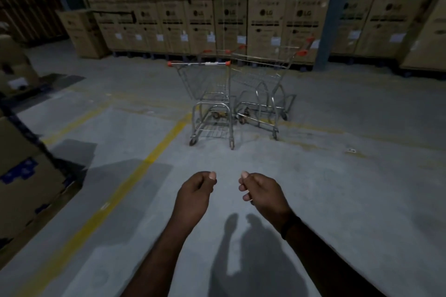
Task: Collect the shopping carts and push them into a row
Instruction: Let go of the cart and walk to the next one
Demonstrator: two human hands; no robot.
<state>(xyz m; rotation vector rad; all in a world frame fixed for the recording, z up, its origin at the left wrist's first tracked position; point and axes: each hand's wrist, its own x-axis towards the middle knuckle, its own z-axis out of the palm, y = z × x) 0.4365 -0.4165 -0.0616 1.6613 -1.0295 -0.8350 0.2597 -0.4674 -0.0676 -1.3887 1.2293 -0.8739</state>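
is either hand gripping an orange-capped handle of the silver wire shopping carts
No, left hand and right hand hold nothing, short of the silver wire carts.

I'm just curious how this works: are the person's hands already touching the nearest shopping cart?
Apart. The head view shows the left hand and right hand curled over bare floor, well short of the nearest shopping cart.

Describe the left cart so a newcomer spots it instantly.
Find the wall of stacked cardboard boxes; two wire carts stand before it. The left cart sits by the yellow floor line, orange-capped handle facing you, unlike the right cart, turned aside.
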